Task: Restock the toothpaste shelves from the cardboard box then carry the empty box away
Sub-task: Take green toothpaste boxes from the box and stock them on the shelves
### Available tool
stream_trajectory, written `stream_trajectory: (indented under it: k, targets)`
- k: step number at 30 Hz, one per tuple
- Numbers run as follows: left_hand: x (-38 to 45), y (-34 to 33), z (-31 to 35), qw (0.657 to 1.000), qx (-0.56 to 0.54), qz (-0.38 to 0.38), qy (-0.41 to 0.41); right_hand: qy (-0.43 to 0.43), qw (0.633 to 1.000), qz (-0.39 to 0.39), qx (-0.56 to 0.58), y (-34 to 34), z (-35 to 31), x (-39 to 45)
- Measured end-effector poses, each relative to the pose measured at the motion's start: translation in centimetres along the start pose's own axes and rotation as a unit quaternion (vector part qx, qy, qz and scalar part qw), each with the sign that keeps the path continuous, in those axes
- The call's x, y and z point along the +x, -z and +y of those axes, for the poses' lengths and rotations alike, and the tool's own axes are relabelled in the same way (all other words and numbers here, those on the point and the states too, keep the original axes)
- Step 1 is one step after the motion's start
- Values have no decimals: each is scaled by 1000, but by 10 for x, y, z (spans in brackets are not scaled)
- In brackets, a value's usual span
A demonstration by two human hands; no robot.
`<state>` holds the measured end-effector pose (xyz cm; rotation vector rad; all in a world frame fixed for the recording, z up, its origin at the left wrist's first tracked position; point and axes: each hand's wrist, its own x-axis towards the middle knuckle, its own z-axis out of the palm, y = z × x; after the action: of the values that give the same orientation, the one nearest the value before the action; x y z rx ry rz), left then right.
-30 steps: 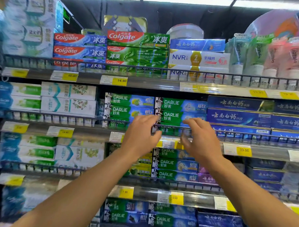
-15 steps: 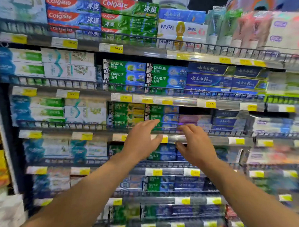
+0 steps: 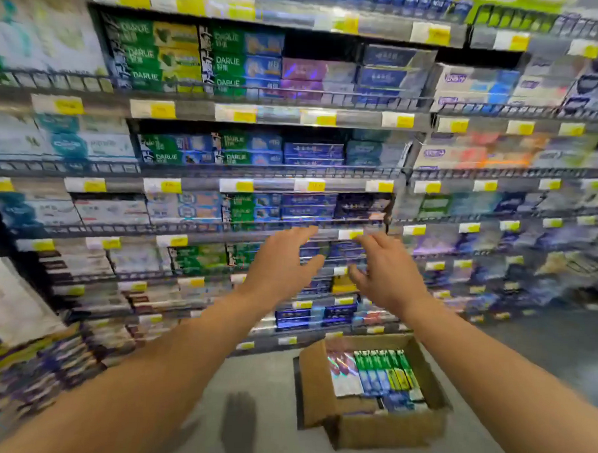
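Note:
An open cardboard box point(image 3: 381, 430) stands on the floor at the lower right of centre, holding several toothpaste cartons point(image 3: 383, 375) packed upright, green, blue and yellow. In front of me rise toothpaste shelves point(image 3: 222, 230) stocked with green Darlie cartons point(image 3: 243, 61) and blue cartons. My left hand point(image 3: 282, 265) and my right hand point(image 3: 388, 273) hang in the air in front of the lower shelves, fingers spread and relaxed. Neither hand holds anything. Both are well above the box.
Yellow price tags line every shelf edge. Another shelf bay point(image 3: 519, 160) of boxed goods continues to the right. Stacked packages point(image 3: 28, 361) sit low at the left. Grey floor point(image 3: 258, 413) lies between me and the box. The picture is blurred by motion.
My view has tilted down from the upper shelves to the lower ones, bringing the box on the floor into sight. Both hands have dropped away from the Darlie shelf, still empty.

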<state>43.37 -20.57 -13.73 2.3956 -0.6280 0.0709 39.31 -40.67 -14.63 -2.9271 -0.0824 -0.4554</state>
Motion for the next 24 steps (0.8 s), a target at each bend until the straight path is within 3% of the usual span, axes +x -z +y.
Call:
stream_trajectory:
  k: [7, 12, 21, 24]
  targets:
    - [-36, -152, 63, 995, -6, -65, 77, -36, 995, -90, 39, -40, 138, -116]
    - [-38, -233, 94, 988, -23, -106, 114, -118, 978, -161, 62, -55, 224, -167]
    - [5, -363, 88, 972, -75, -125, 183, -200, 949, -237, 65, -115, 344, -179]
    - [42, -405, 81, 953, -79, -182, 231, -215, 941, -252, 74, -142, 379, -168]
